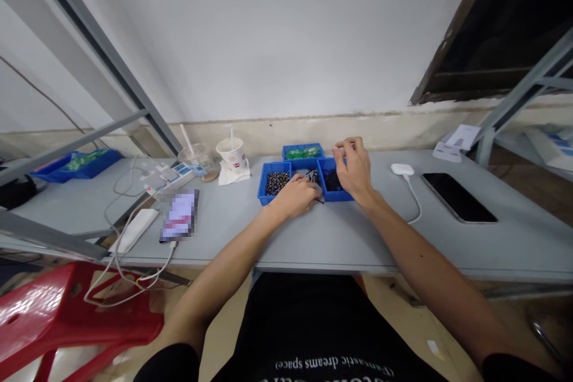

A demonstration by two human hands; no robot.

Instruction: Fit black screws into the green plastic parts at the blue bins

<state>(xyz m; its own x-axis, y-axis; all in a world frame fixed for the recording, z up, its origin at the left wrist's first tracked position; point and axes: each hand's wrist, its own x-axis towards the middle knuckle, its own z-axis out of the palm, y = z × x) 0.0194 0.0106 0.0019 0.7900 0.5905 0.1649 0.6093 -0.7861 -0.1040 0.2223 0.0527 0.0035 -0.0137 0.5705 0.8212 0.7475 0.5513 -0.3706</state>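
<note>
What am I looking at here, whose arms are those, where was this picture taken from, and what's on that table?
This one picture comes from a camera worn on a person's head, looking forward and down, so the two arms are that person's own. No machine is involved.

The left hand rests at the front of the blue trays, beside a tray of small mixed metal pieces. The right hand curls over a tray of dark small parts. The picture doesn't show whether either hand holds anything.

Behind them sits a blue tray of green packets. The grey table also carries a paper cup, a power strip, a black smartphone and a white charger.
</note>
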